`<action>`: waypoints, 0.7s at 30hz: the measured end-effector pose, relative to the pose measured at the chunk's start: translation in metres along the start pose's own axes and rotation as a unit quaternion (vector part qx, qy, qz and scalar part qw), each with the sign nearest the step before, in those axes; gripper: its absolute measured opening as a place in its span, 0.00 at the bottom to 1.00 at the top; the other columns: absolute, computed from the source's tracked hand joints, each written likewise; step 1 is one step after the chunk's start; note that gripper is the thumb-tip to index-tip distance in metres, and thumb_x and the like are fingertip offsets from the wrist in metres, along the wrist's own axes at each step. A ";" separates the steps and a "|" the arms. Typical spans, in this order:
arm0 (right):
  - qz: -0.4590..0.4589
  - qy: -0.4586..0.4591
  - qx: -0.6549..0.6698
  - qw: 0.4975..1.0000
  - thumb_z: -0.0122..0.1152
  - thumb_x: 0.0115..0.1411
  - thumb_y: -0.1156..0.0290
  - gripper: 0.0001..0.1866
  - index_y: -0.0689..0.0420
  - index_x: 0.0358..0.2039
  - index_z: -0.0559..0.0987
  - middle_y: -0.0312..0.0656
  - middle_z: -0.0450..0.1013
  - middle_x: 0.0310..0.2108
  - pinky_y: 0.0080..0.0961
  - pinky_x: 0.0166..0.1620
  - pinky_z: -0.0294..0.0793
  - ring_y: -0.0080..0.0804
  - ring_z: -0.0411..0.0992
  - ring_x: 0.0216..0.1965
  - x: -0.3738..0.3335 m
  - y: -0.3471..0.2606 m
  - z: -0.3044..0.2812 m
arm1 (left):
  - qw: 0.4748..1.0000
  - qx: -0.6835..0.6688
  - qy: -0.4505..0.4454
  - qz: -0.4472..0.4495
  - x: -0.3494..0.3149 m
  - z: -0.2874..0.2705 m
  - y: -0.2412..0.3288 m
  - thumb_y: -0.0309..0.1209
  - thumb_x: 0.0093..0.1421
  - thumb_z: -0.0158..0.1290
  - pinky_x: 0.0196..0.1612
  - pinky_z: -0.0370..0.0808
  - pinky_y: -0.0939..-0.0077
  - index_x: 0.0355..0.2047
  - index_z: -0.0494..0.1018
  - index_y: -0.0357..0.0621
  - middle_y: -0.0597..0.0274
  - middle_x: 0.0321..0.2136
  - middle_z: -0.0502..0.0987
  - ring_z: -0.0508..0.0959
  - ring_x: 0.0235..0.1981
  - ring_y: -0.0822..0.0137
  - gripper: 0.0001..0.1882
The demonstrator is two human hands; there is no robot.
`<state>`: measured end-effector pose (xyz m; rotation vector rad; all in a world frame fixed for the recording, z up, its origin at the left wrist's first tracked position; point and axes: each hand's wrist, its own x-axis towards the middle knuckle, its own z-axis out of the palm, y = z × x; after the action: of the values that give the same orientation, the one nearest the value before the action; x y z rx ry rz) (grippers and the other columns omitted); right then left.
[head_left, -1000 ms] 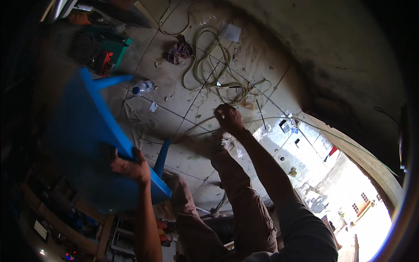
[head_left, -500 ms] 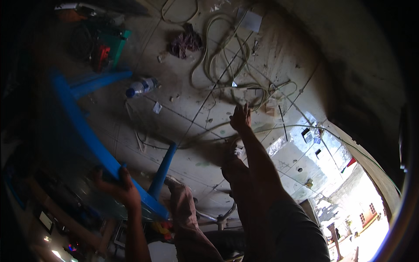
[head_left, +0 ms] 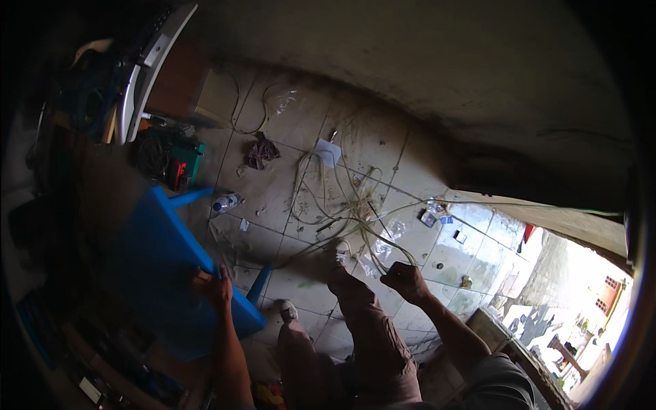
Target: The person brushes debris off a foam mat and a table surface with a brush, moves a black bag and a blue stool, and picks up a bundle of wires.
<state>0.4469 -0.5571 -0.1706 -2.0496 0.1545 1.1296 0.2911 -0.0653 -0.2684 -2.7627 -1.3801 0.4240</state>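
Note:
At the left, my left hand (head_left: 217,285) is closed on the edge of a blue plastic table (head_left: 174,232), with the thumb on the near side of its rim; some fingers are hidden. Two of the table's legs point toward the tiled floor. My right hand (head_left: 404,281) is closed around loops of a thin, pale green hose (head_left: 372,236). From this fist several strands run down to a loose tangle on the floor ahead of my shoes. Another length of the hose stretches off to the right, along the wall.
A plastic bottle (head_left: 227,202) with a blue cap lies near the table leg. Beyond it are a dark crumpled rag (head_left: 262,151), a white sheet (head_left: 328,153) and a green-and-red machine (head_left: 184,164). Small litter (head_left: 429,216) lies right of the hose. A bright doorway opens at the right.
My right hand has gone from reaching low over the hose to gripping it, and has drawn back toward me and right. The hose coils are pulled together. My left hand stays on the table.

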 end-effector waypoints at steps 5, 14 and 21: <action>0.001 -0.018 0.067 0.998 0.68 0.56 0.62 0.14 0.61 0.28 0.78 0.34 0.71 0.20 0.24 0.29 0.66 0.17 0.65 0.26 -0.143 -0.088 -0.081 | 0.984 0.015 -0.177 0.013 0.001 -0.021 0.000 0.60 0.54 0.55 0.65 0.56 0.50 0.64 0.52 0.33 0.36 0.64 0.55 0.55 0.66 0.40 0.51; -0.158 -0.119 0.319 0.927 0.68 0.58 0.64 0.12 0.60 0.28 0.78 0.35 0.75 0.27 0.21 0.33 0.68 0.20 0.70 0.30 -0.321 -0.157 -0.002 | 0.731 -0.317 -0.315 0.515 -0.179 -0.179 0.152 0.26 0.41 0.58 0.62 0.65 0.61 0.67 0.52 0.53 0.44 0.65 0.55 0.61 0.64 0.46 0.50; -0.269 -0.119 0.286 0.912 0.70 0.56 0.57 0.20 0.63 0.36 0.80 0.37 0.75 0.29 0.23 0.36 0.69 0.22 0.70 0.31 -0.386 -0.201 0.017 | 0.613 -0.379 -0.396 0.569 -0.289 -0.206 0.130 0.45 0.61 0.55 0.53 0.72 0.67 0.44 0.77 0.38 0.48 0.47 0.76 0.78 0.47 0.52 0.22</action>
<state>0.2936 -0.5012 0.2329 -1.3040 -0.1784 0.8411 0.2799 -0.3516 -0.0223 -4.0171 0.9513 1.4701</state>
